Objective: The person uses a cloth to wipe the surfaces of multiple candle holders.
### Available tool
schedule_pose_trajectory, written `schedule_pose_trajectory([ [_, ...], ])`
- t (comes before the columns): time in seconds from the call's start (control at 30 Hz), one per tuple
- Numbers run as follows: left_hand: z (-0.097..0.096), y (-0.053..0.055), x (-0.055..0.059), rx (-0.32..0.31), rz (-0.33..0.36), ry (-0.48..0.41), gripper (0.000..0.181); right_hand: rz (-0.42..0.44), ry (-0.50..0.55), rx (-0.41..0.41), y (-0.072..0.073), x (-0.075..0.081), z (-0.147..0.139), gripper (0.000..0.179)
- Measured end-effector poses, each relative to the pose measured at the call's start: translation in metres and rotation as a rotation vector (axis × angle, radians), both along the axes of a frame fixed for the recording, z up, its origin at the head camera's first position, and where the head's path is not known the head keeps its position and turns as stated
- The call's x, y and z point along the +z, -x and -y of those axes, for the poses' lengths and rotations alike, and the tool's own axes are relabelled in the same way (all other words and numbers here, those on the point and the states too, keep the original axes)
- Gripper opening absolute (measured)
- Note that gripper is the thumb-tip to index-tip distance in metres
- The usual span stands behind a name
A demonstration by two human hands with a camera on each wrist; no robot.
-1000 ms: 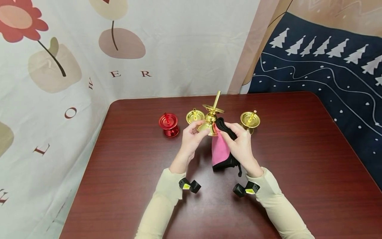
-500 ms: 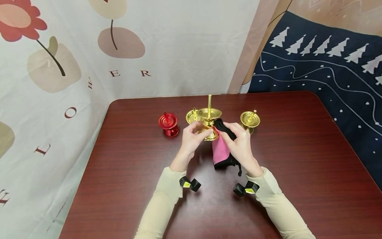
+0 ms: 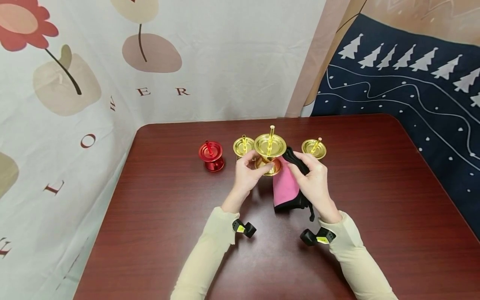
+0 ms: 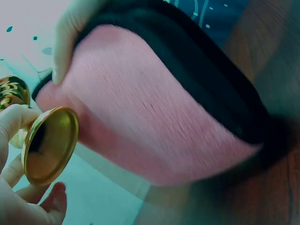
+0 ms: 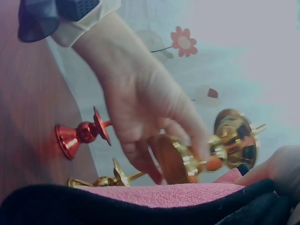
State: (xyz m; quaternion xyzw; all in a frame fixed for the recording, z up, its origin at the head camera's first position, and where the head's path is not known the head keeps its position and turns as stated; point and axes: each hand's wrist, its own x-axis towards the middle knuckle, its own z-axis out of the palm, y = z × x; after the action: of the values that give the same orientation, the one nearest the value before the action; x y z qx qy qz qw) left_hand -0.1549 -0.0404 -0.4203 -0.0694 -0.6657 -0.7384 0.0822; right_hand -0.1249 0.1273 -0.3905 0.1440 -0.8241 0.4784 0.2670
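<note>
My left hand (image 3: 245, 179) holds a gold candlestick (image 3: 270, 146) by its lower part, above the table. Its dish and spike tip toward the head camera. In the left wrist view, the hollow underside of the candlestick's base (image 4: 52, 146) shows beside the fingers. A pink cloth with thick black edging (image 3: 286, 185) hangs from my right hand (image 3: 314, 179), which pinches its upper black part. The cloth's top is close beside the candlestick's base; whether they touch, I cannot tell. In the right wrist view, the cloth's pink pile (image 5: 164, 194) covers the lower edge.
Behind my hands, a smaller gold candlestick (image 3: 243, 146) stands partly hidden on the left, another gold one (image 3: 314, 148) on the right. A red candlestick (image 3: 211, 156) stands further left. The brown table (image 3: 150, 233) ends at a printed curtain (image 3: 225, 62).
The gold candlestick has gone from leaning right, through upright, to tipping its dish toward the head camera. Both hands and the cloth have shifted slightly right.
</note>
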Motion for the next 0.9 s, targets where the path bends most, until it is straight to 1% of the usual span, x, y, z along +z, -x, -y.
schedule_pose_trajectory([
  [0.07,-0.002,0.002,-0.004,0.038,-0.037,0.050,0.031,0.014,-0.003,-0.012,-0.003,0.001,-0.005,0.024],
  [0.1,-0.003,0.003,-0.006,0.063,-0.061,0.092,0.032,0.020,-0.005,-0.021,-0.004,0.001,-0.007,0.024],
  [0.17,-0.004,0.006,-0.010,0.108,-0.124,0.181,0.033,0.036,-0.004,-0.037,-0.008,0.001,-0.012,0.025],
  [0.23,-0.006,0.009,-0.014,0.143,-0.188,0.250,0.034,0.056,0.007,-0.050,-0.011,0.001,-0.017,0.026],
  [0.3,-0.009,0.012,-0.017,0.171,-0.236,0.301,0.036,0.076,0.020,-0.061,-0.014,0.001,-0.021,0.025],
  [0.37,-0.011,0.015,-0.021,0.188,-0.266,0.333,0.036,0.091,0.029,-0.076,-0.016,0.002,-0.025,0.024],
  [0.47,-0.016,0.018,-0.028,0.214,-0.279,0.371,0.035,0.100,0.027,-0.102,-0.020,0.003,-0.031,0.022],
  [0.6,-0.024,0.023,-0.035,0.240,-0.283,0.383,0.032,0.098,0.020,-0.124,-0.025,0.003,-0.039,0.023],
  [0.8,-0.035,0.030,-0.043,0.264,-0.250,0.409,0.031,0.109,0.039,-0.148,-0.029,0.001,-0.048,0.023],
  [0.9,-0.041,0.032,-0.045,0.272,-0.247,0.420,0.031,0.112,0.046,-0.156,-0.031,0.001,-0.050,0.023],
])
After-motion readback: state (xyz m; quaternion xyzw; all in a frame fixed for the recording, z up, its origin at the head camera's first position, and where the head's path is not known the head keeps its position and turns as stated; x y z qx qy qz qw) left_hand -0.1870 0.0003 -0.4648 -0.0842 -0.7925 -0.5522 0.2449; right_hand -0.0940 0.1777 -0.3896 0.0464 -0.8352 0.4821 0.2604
